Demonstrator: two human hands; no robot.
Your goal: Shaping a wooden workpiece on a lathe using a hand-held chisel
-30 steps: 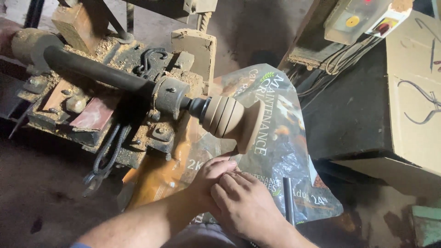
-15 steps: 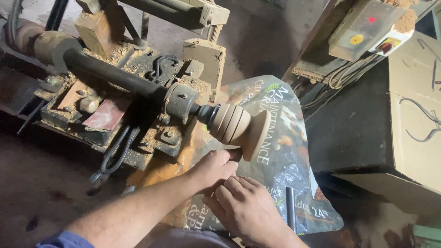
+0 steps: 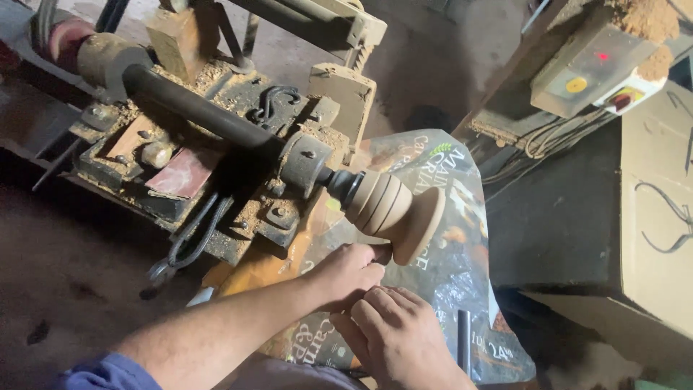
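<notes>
- Left hand (image 3: 346, 274) is up at the turned wooden piece (image 3: 393, 211), fingertips touching the underside just where the ribbed body flares into the wide disc.
- Its fingers are curled in, thumb side to the wood; they press against it rather than wrap it, and whether anything small is pinched there I cannot tell.
- Right hand (image 3: 401, 336) sits just below and behind the left, fingers bunched and bent inward, knuckles up; nothing shows in its grip, so its hold I cannot tell.
- The piece stands directly above the left fingertips, mounted on the dark chuck (image 3: 310, 162) of the lathe (image 3: 216, 130).
- Its long axis follows the black spindle shaft (image 3: 195, 108): down from the upper left, with the broad disc end pointing lower right, away from the chuck and out past the fingers.
- To do this well, I judge: light contact from beneath, fingertips kept on the smooth flare, clear of the chuck.
- A printed plastic sack (image 3: 462, 274) lies under both hands; sawdust crusts the machine bed.
</notes>
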